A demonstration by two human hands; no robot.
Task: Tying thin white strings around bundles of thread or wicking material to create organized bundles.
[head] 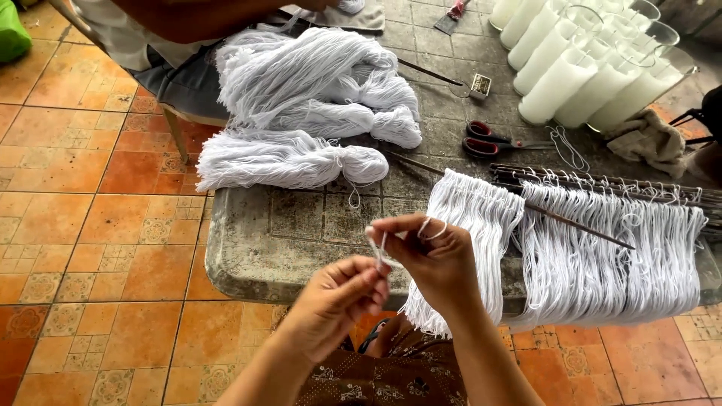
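My left hand (pixel 336 301) and my right hand (pixel 429 259) meet over the front edge of a grey stone table (pixel 301 233). Both pinch one short piece of white string (pixel 380 248) between thumb and fingers. A loop of that string lies over my right fingers. Right behind my right hand, cut white strings (pixel 474 225) hang in a fringe from thin dark rods (pixel 579 225) and drape over the table edge.
Bundles of white string (pixel 316 98) lie at the table's back left. Red-handled scissors (pixel 492 140), tall white candles in glass (pixel 579 68) and a crumpled cloth (pixel 650 139) stand at the back right. Another person sits on a chair at the far side. Orange floor tiles spread left.
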